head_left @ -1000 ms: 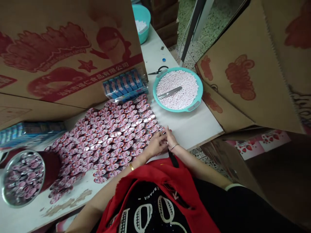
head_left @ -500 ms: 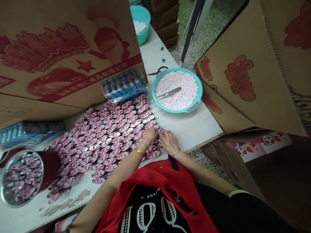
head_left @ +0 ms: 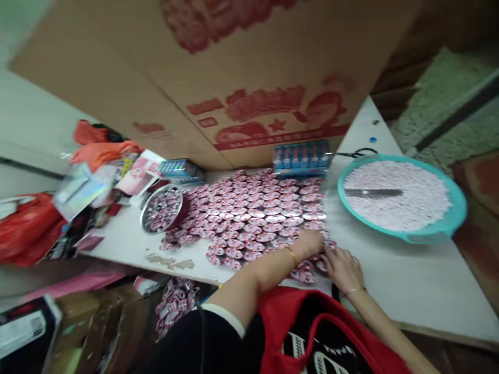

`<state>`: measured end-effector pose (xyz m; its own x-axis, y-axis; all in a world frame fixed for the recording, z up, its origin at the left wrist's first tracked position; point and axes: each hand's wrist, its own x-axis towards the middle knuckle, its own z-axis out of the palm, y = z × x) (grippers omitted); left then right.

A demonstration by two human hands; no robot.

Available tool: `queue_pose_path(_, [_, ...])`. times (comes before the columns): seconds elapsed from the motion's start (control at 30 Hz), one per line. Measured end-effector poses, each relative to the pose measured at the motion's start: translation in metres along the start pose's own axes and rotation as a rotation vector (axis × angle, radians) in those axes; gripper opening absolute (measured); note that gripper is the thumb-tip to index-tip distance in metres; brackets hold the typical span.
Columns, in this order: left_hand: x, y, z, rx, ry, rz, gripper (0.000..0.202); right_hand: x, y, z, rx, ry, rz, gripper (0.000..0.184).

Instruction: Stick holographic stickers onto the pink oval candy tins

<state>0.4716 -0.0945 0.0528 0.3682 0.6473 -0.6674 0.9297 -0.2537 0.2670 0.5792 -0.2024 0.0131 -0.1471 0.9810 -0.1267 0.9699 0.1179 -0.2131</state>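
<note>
Many small pink oval-topped packs (head_left: 255, 213) stand in close rows on the white table. At their right front edge, my left hand (head_left: 311, 242) is bunched into a closed shape over the packs. My right hand (head_left: 345, 269) is beside it, fingers bent and pressed together at a pack near the row's end. The fingertips of both hands nearly meet, and whatever they grip is hidden or blurred. A turquoise basin (head_left: 460, 208) full of small white candy pieces (head_left: 417, 197) stands to the right, with a long grey metallic tool (head_left: 374, 192) lying on top.
Left of the packs, a metal bowl (head_left: 142, 221) holds more pink pieces. Blue boxes in clear wrap (head_left: 302, 158) stand behind, against a large cardboard carton (head_left: 249, 67). Black scissors (head_left: 362, 152) lie behind the basin. Red plastic bags (head_left: 27, 228) are at far left.
My view has swung left, so the bags and far-left table end now show and everything else sits further right. Both hands stay together at the right front edge of the packs.
</note>
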Motion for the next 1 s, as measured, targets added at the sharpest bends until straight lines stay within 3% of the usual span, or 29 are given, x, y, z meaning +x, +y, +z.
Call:
queue_pose_path(0.1, [-0.029, -0.041, 0.007, -0.106, 0.11, 0.156, 0.032, -0.013, -0.008, 0.0, -0.026, 0.143, 0.025, 0.044])
queue_pose_path(0.2, [-0.068, -0.127, -0.005, -0.269, 0.371, 0.335, 0.044, -0.028, -0.026, 0.004, -0.002, 0.241, 0.07, 0.049])
queue_pose_path(0.27, [-0.103, -0.207, -0.024, -0.339, 0.576, 0.161, 0.045, -0.035, -0.041, 0.013, 0.034, 0.265, 0.068, 0.05])
queue_pose_path(0.33, [-0.146, -0.298, -0.045, -0.348, 0.75, -0.254, 0.037, -0.035, -0.06, 0.026, 0.084, 0.267, 0.041, 0.049])
queue_pose_path(0.37, [-0.169, -0.343, -0.054, -0.342, 0.801, -0.393, 0.036, -0.033, -0.072, 0.033, 0.12, 0.257, 0.021, 0.048])
queue_pose_path(0.47, [-0.229, -0.466, -0.066, -0.318, 0.864, -0.68, 0.039, -0.016, -0.119, 0.05, 0.244, 0.201, -0.051, 0.049])
queue_pose_path(0.57, [-0.257, -0.553, -0.057, -0.289, 0.804, -0.836, 0.041, 0.006, -0.181, 0.057, 0.366, 0.104, -0.122, 0.051])
queue_pose_path(0.67, [-0.251, -0.602, -0.044, -0.238, 0.717, -0.801, 0.04, 0.022, -0.245, 0.059, 0.433, 0.023, -0.142, 0.051])
queue_pose_path(0.77, [-0.233, -0.625, -0.036, -0.187, 0.666, -0.697, 0.032, 0.028, -0.298, 0.055, 0.462, -0.024, -0.14, 0.052])
queue_pose_path(0.87, [-0.223, -0.637, -0.034, -0.164, 0.662, -0.623, 0.032, 0.028, -0.331, 0.047, 0.487, -0.123, -0.156, 0.052])
queue_pose_path(1.0, [-0.233, -0.652, -0.036, -0.166, 0.72, -0.583, 0.032, 0.039, -0.354, 0.039, 0.522, -0.176, -0.151, 0.05])
